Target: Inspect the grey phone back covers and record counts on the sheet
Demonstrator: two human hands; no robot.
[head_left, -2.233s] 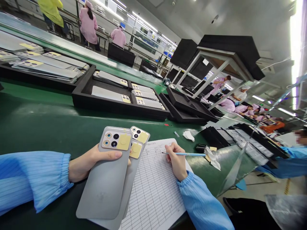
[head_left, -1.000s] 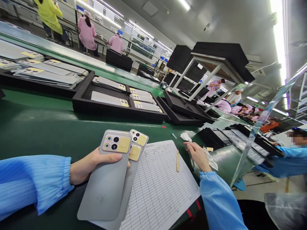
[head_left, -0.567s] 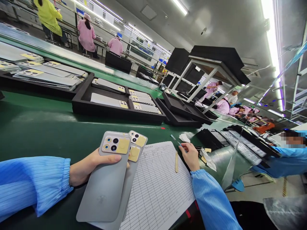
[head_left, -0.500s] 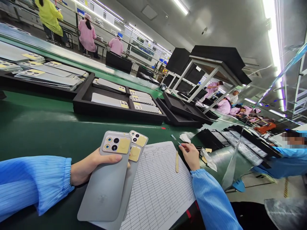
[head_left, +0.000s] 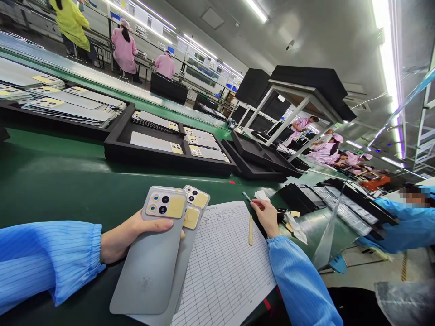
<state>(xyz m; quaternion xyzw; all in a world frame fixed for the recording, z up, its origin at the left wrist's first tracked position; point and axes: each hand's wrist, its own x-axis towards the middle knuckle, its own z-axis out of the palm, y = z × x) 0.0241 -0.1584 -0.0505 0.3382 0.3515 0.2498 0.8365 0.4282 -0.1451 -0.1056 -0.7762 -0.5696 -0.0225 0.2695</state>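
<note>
My left hand (head_left: 136, 233) grips two grey phone back covers, thumb across the front one (head_left: 146, 267). The rear cover (head_left: 197, 199) shows behind it, fanned to the right; both have camera openings and yellow film. A printed grid sheet (head_left: 224, 262) lies partly under the covers. Beyond the sheet's top right corner, my right hand (head_left: 267, 217) has its fingertips pinched on the end of a small thin pen-like tool (head_left: 246, 196) with a pale blue tip. A flat yellowish stick (head_left: 250, 231) rests on the sheet, left of my right hand.
Black trays (head_left: 163, 158) of grey covers stand across the green table (head_left: 68, 181), with stacked black trays (head_left: 261, 158) further right. White tissue (head_left: 299, 233) and small tools lie right of my right hand. A person in blue (head_left: 401, 226) sits at the far right.
My right hand has shifted slightly left, its fingertips now at the thin tool's near end. My left hand and the covers look unchanged. The person in blue at the right has moved an arm.
</note>
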